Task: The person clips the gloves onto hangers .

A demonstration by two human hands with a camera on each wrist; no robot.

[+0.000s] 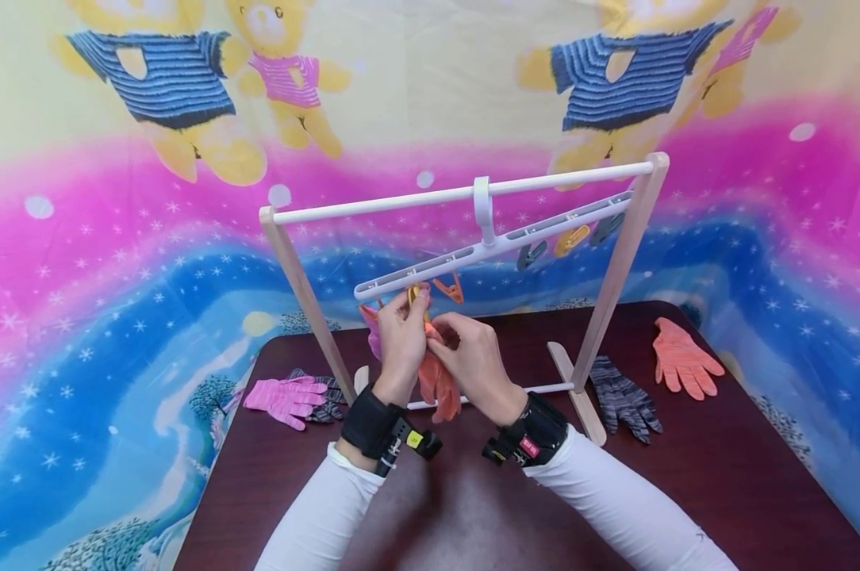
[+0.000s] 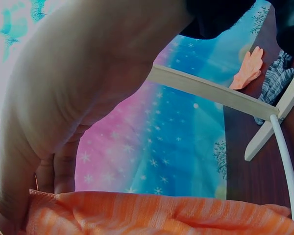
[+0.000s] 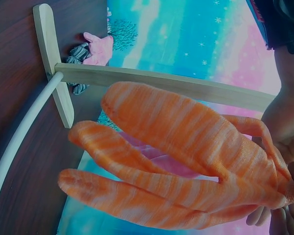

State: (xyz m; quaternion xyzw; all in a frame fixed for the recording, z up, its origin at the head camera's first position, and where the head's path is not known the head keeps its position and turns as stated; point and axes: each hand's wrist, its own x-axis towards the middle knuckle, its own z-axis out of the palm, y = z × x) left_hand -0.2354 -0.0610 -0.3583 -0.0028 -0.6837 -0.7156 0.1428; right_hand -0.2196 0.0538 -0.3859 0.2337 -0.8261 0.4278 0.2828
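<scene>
My left hand (image 1: 401, 341) pinches a yellow clothespin (image 1: 413, 293) under the low left end of a white clip hanger (image 1: 487, 247). The fingers of my right hand (image 1: 476, 357) grip the cuff of an orange striped glove (image 3: 171, 147), close below that clothespin. The glove's fingers dangle downward. Whether the clothespin bites the cuff is hidden by my fingers. Just behind my left hand a pink glove (image 1: 374, 335) hangs from the hanger's end, partly covered. An orange clothespin (image 1: 451, 289) hangs to the right of my left fingertips.
A wooden rack with a white top rod (image 1: 387, 203) carries the tilted hanger. More clothespins (image 1: 571, 239) hang on its raised right side. On the dark table (image 1: 694, 476) lie a pink glove (image 1: 287, 400) over a grey one, a grey glove (image 1: 624, 400) and an orange glove (image 1: 683, 361).
</scene>
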